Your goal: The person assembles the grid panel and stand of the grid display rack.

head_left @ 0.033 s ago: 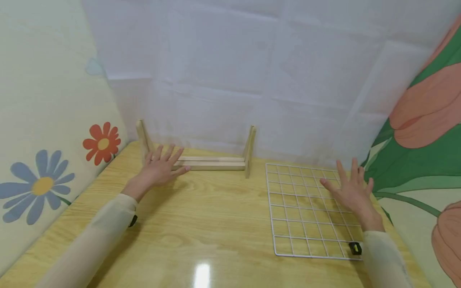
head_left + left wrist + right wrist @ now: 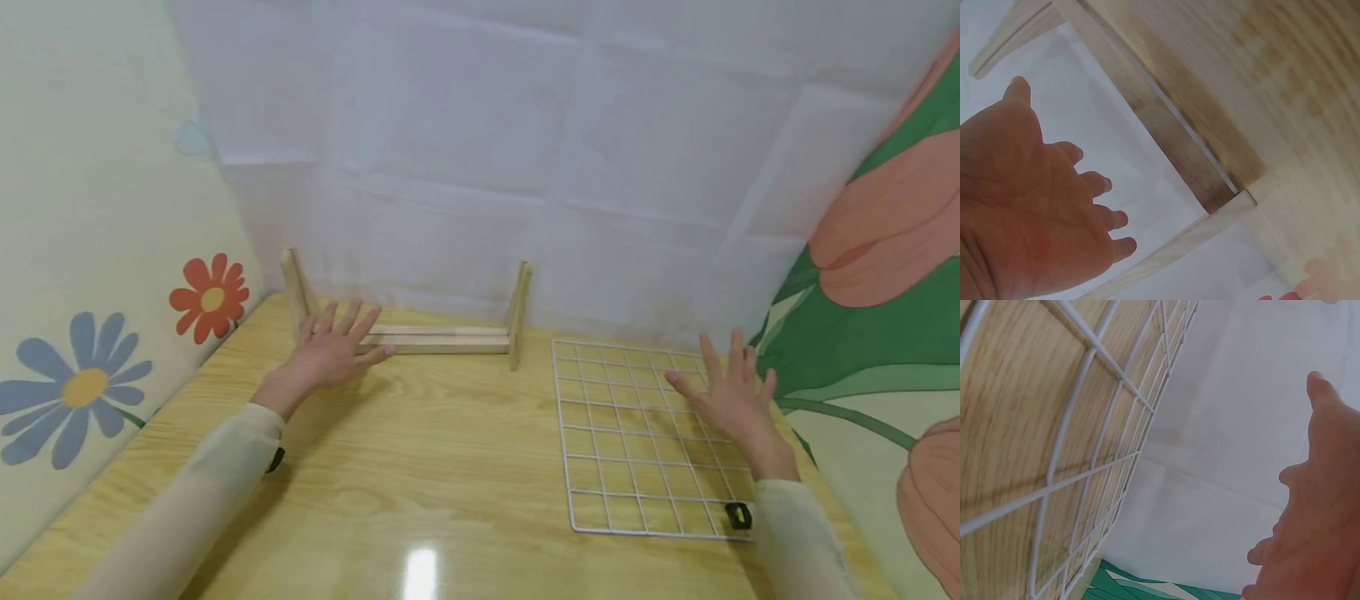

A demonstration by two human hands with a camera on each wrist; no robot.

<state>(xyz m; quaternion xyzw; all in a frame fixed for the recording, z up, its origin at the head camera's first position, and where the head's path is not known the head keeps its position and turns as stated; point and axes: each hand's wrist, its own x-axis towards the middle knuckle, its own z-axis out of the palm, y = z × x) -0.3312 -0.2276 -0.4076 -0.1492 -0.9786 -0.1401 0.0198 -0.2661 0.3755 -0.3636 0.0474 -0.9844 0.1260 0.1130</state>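
My left hand (image 2: 324, 357) hovers over the left part of a pale wooden rack with two uprights joined by low bars (image 2: 442, 343). Its fingers are spread and nothing is in its grasp. In the left wrist view the palm of that hand (image 2: 1041, 212) shows beside the rack's wooden bar (image 2: 1179, 140). To the right, a white wire grid panel (image 2: 564, 427) lies flat on the table. Above its right side I hold my right hand (image 2: 738, 406) with fingers spread, touching nothing. The right wrist view has this hand (image 2: 1329, 512) apart from the grid's wires (image 2: 1047, 489).
The wood-grain table (image 2: 450, 467) meets a white sheet (image 2: 465, 150) at the back. Flower-patterned cloths (image 2: 82, 208) hang at the left and right sides. Small black devices (image 2: 739, 516) sit at both wrists.
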